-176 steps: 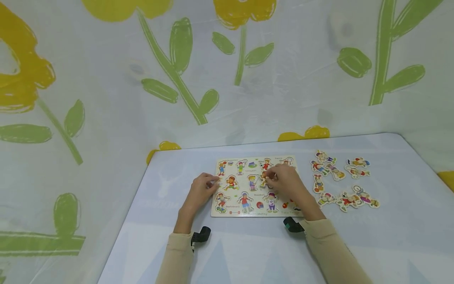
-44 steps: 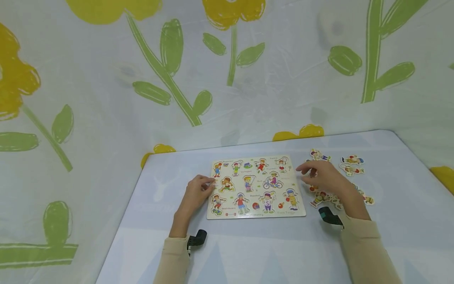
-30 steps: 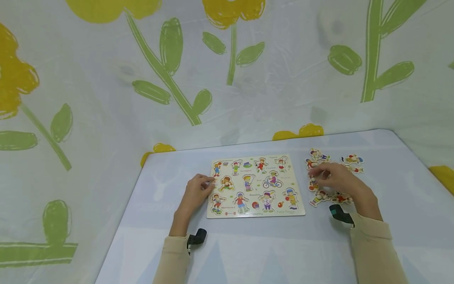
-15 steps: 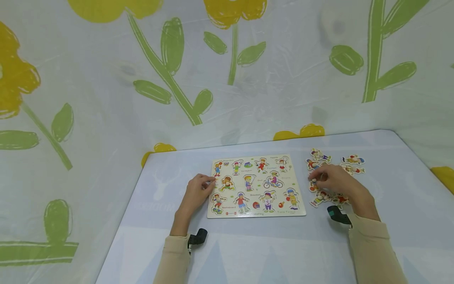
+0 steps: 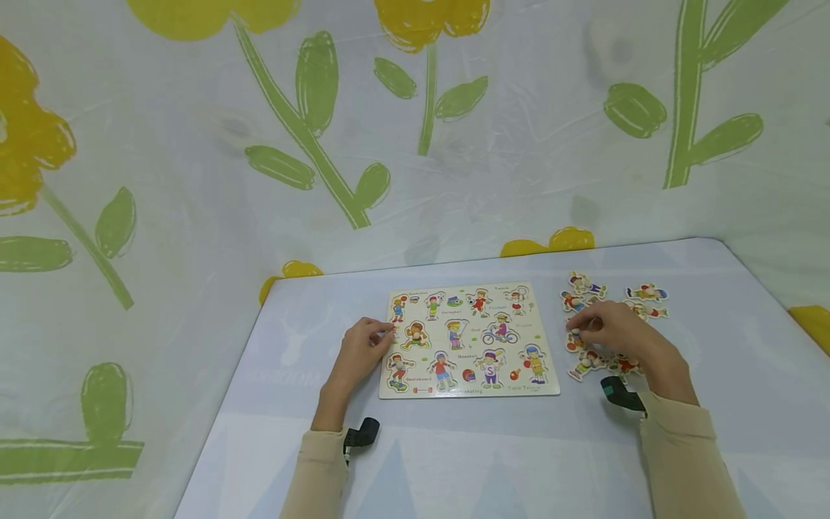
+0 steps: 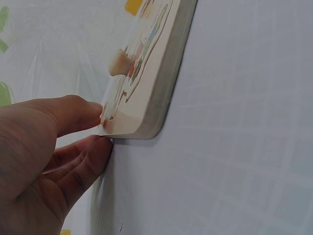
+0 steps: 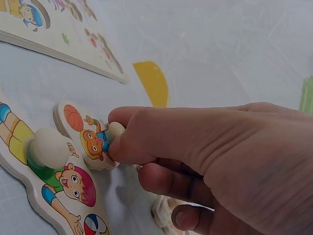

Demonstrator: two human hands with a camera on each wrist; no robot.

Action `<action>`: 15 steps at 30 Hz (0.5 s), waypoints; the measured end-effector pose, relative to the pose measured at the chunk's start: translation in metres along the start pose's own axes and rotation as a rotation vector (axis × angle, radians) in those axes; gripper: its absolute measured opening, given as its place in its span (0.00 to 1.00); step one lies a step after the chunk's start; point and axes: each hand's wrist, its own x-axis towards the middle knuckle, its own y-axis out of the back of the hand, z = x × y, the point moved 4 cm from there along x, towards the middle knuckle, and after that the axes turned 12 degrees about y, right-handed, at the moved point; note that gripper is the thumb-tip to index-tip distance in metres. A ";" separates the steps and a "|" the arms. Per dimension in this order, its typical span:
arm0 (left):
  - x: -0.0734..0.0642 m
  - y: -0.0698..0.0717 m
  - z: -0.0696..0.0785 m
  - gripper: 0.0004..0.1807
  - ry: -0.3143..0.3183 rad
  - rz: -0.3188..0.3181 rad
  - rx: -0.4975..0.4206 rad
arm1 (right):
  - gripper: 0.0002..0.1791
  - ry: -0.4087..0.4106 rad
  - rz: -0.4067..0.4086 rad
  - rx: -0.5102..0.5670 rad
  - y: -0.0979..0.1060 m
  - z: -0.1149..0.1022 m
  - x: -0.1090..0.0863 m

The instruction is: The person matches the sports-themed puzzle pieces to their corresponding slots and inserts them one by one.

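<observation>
My left hand (image 5: pixel 363 349) holds the left edge of a flat wooden puzzle board (image 5: pixel 437 339), thumb on top and fingers at its side. Sports figures are printed across the board. Right of it, my right hand (image 5: pixel 616 328) pinches the knob of a basketball player puzzle piece (image 7: pixel 90 142) between thumb and index finger; the other fingers curl below. That piece lies nearly flat among the loose ones. Close by lies a volleyball player piece (image 7: pixel 73 181) with a round wooden knob (image 7: pixel 51 148). My right hand covers some of the loose pieces in the head view.
Several more loose pieces lie around my right hand, among them one at the top (image 5: pixel 586 285) and a skateboard-like one (image 5: pixel 647 292) farther right. All rest on a pale tablecloth (image 5: pixel 454 454). Behind the table hangs a flower-print curtain (image 5: pixel 519 180).
My right hand has moved from over the board to the loose pieces on the right and taken the basketball piece's knob. My left hand stays at the board's edge.
</observation>
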 end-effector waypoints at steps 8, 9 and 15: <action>0.001 -0.001 -0.001 0.13 -0.002 0.004 0.004 | 0.13 0.003 -0.004 -0.016 0.001 0.001 -0.001; 0.001 0.000 -0.001 0.13 -0.001 0.003 0.004 | 0.13 0.001 0.007 -0.021 0.001 0.001 -0.001; 0.000 0.000 0.000 0.13 0.008 0.000 0.004 | 0.13 -0.029 0.076 -0.064 0.004 0.002 -0.001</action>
